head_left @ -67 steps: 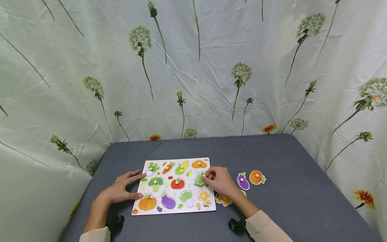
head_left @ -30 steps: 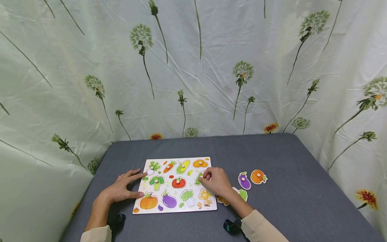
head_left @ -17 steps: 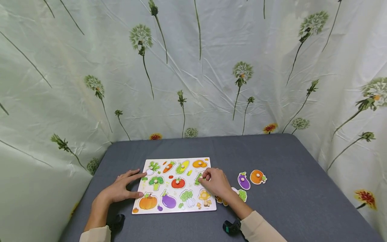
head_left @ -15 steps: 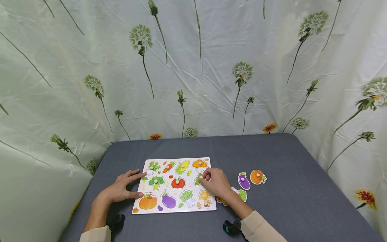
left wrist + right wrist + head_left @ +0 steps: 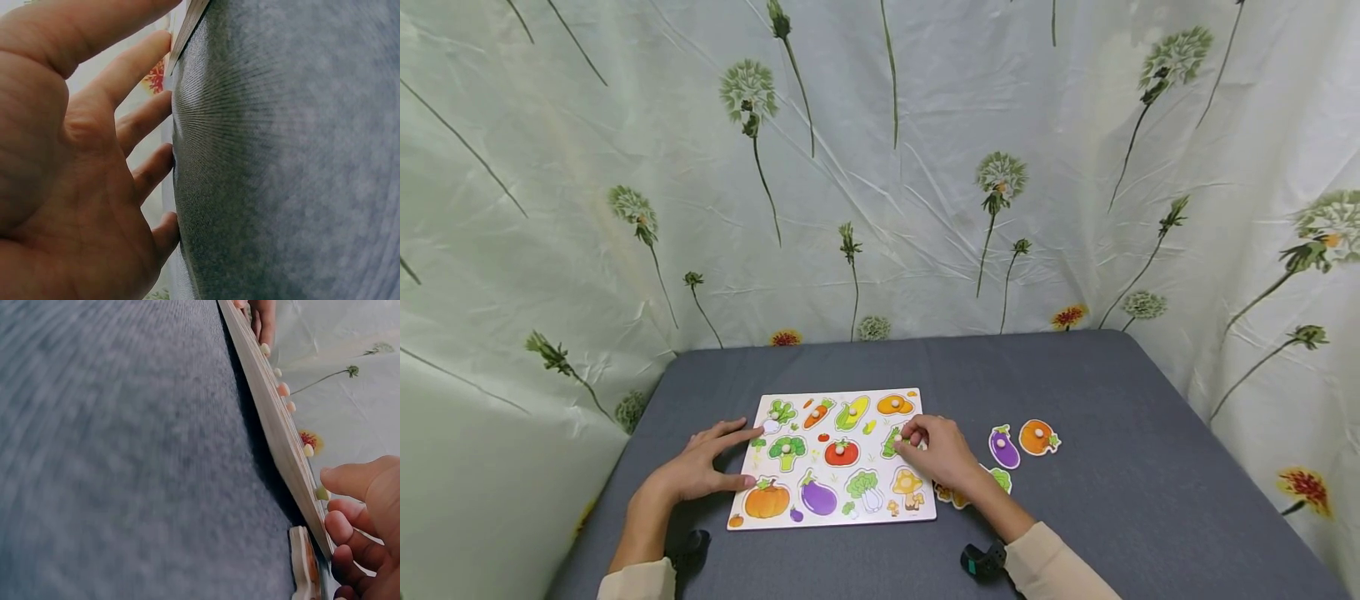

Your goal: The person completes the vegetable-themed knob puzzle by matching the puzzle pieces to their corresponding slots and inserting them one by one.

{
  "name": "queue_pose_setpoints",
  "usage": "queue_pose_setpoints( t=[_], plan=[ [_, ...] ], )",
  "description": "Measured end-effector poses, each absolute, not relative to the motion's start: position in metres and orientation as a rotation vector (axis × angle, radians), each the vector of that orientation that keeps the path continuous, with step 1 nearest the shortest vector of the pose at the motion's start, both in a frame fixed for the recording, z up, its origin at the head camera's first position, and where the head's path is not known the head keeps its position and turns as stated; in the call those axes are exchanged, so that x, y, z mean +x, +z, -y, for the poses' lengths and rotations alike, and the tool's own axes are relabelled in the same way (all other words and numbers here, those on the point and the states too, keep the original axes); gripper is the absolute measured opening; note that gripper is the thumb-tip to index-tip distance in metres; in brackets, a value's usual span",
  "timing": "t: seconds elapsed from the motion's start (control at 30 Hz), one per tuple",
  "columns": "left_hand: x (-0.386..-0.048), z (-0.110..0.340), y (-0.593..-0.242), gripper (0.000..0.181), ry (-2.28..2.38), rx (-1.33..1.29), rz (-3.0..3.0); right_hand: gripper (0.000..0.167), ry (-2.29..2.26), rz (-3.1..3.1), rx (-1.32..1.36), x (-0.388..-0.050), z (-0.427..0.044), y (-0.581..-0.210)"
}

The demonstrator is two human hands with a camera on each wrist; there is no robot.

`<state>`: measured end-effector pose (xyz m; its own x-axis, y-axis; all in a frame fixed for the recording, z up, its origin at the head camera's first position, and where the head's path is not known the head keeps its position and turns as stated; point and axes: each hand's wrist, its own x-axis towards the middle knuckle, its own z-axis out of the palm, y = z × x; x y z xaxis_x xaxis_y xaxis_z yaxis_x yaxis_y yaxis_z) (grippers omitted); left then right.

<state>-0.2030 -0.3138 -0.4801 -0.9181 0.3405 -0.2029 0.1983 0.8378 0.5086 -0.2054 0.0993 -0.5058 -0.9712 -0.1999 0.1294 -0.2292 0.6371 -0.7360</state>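
Note:
A white wooden puzzle board printed with vegetables lies on the table. My left hand is spread beside its left edge, with thumb and index finger touching the board. In the left wrist view, the other fingers of the left hand are extended apart. My right hand is over the board's right side, thumb and fingertips pinching the small knob of a green vegetable puzzle piece. The right wrist view has this knob between the thumb and a curled finger of the right hand. Part of the piece is hidden beneath the hand.
On the table right of the board lie an eggplant piece and an orange pumpkin piece. A leafy green piece and a yellow-brown piece are partly covered by the right forearm. A floral curtain hangs behind the grey table.
My right hand first eased left and settled over the green piece, then shifted slightly right, and the knob shows more plainly. The left hand has stayed at the board's edge.

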Motion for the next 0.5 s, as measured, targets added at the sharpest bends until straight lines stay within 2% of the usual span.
queue_pose_setpoints(
  t=[0.23,0.5],
  plan=[
    [-0.203,0.313,-0.480,0.085,0.709,0.403,-2.733,0.010,1.346,2.782,0.393,-0.204,-0.109,-0.506],
    [-0.203,0.313,-0.480,0.086,0.725,0.404,-2.730,0.010,1.220,2.765,0.333,-0.203,-0.128,-0.503]
  ],
)
